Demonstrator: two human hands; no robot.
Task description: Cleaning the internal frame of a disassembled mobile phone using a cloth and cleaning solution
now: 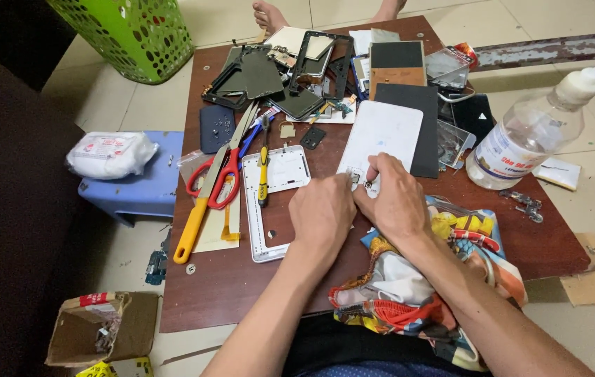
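Observation:
My left hand point(322, 209) and my right hand point(395, 199) meet at the near end of a white flat tablet back panel point(385, 132) on a brown wooden table point(221, 279). Fingertips of both hands pinch at a small dark component point(355, 179) on the panel's near edge. A white tablet frame point(269, 202) lies just left of my left hand, partly under it. My right wrist rests on a colourful patterned cloth point(444, 265).
Red-handled scissors point(217, 178), a yellow-handled blade point(196, 216) and a yellow screwdriver point(262, 174) lie left. Dark frames and panels point(297, 70) crowd the far side. A clear plastic bottle point(528, 132) stands right. A blue stool point(137, 188), green basket point(130, 31) and cardboard box point(98, 328) sit on the floor.

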